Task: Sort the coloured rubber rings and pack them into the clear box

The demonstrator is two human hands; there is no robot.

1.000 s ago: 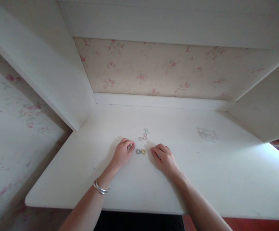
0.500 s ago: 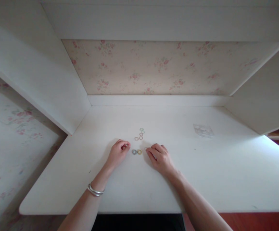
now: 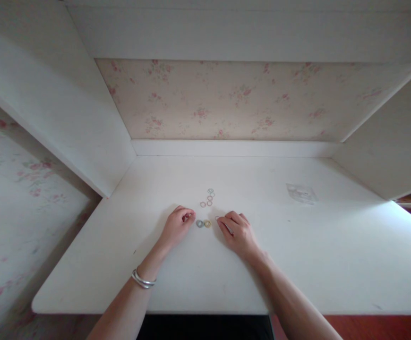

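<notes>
resting curled on the desk (image 3: 297,264), both hands (left hand (image 3: 177,227), right hand (image 3: 238,233)) flank two rings (image 3: 203,224).

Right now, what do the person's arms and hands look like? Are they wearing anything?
Both arms are bare, with no sleeves in sight and no gloves. The left hand has thin silver metal bangles looped around its wrist. The right hand and its wrist wear nothing that shows. No rings or watch can be made out on the fingers.
</notes>
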